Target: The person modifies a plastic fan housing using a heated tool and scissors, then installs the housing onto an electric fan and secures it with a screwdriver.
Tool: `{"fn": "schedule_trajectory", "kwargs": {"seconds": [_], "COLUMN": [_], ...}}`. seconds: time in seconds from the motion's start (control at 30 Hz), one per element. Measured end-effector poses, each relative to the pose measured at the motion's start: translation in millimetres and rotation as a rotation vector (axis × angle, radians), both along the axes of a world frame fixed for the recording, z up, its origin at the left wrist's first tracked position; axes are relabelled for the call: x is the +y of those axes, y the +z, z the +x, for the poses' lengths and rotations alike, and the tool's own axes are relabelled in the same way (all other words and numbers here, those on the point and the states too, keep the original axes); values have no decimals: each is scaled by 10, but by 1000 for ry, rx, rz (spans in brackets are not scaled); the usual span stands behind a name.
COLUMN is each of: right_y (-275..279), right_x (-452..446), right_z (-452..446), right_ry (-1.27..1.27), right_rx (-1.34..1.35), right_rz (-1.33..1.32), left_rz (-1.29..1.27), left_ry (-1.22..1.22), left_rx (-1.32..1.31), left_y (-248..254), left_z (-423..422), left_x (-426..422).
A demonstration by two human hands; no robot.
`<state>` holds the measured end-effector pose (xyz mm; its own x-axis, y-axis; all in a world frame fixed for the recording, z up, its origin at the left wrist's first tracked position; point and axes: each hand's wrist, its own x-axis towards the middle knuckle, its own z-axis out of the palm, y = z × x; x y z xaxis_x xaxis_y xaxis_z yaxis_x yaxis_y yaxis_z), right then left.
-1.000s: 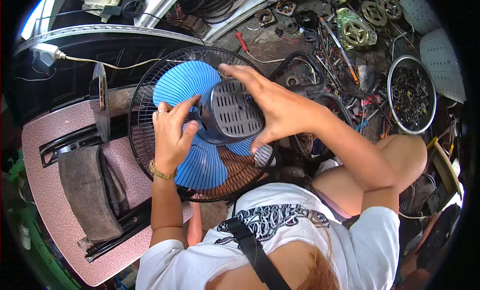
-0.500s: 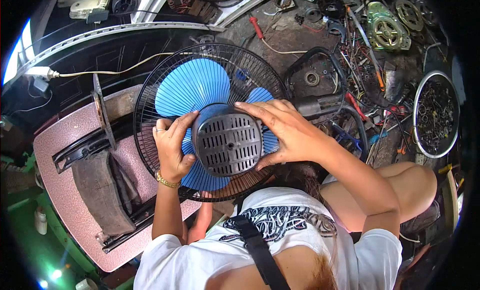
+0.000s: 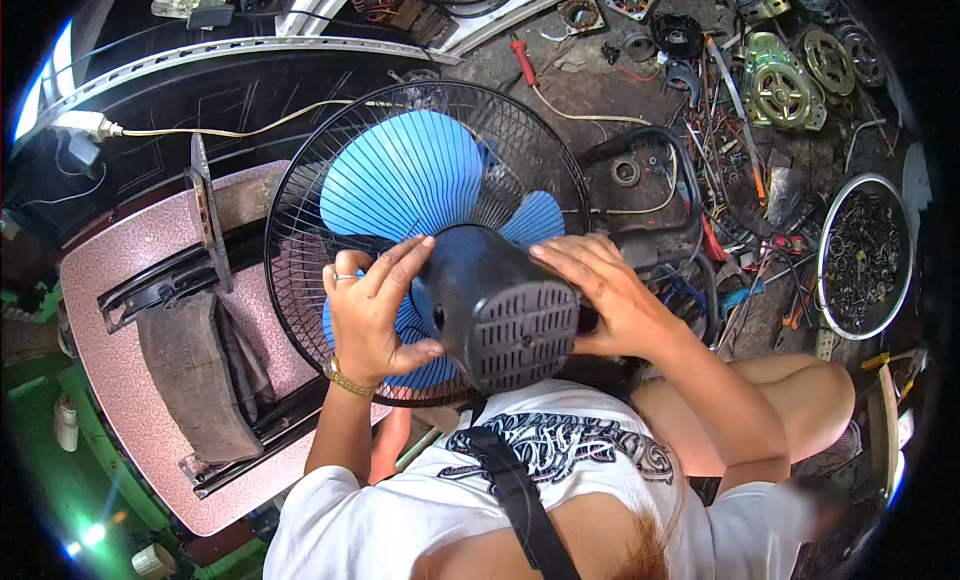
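A fan head lies in front of my torso. Its black slotted motor cover (image 3: 525,335) points toward me, tilted down, and the blue blades (image 3: 405,170) sit behind it inside a round black wire cage (image 3: 290,310). My left hand (image 3: 380,305) holds the left side of the motor cover, with a ring and a gold bracelet on it. On the cover's right side rests my right hand (image 3: 610,295), its fingers over the upper edge and its thumb hidden in part behind the cover.
A pink board (image 3: 120,380) with black rails and a grey cloth-like piece is at the left. At the right are a metal bowl (image 3: 825,270) of small parts, loose tools, motor parts (image 3: 785,90) and a red-handled iron (image 3: 523,65). A white plug (image 3: 90,125) hangs upper left.
The motor cover has tilted, its slotted end moving down and to the right, showing more of its top and side. Both hands moved with it and still hold it.
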<state>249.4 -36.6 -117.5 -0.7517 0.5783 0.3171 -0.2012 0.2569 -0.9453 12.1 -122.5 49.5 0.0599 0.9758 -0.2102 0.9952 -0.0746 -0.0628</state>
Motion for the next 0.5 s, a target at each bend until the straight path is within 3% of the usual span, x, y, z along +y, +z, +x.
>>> {"fn": "schedule_trajectory", "kwargs": {"seconds": [0.23,0.5], "right_y": [-204,-213], "right_x": [-111,-40], "right_z": [190,114], "right_ry": [6,76], "right_rx": [26,28], "right_rz": [-76,-38], "left_rz": [26,17], "left_ry": [-84,4], "left_rx": [-42,-43], "left_y": [27,92], "left_z": [171,212], "left_x": [149,86]}}
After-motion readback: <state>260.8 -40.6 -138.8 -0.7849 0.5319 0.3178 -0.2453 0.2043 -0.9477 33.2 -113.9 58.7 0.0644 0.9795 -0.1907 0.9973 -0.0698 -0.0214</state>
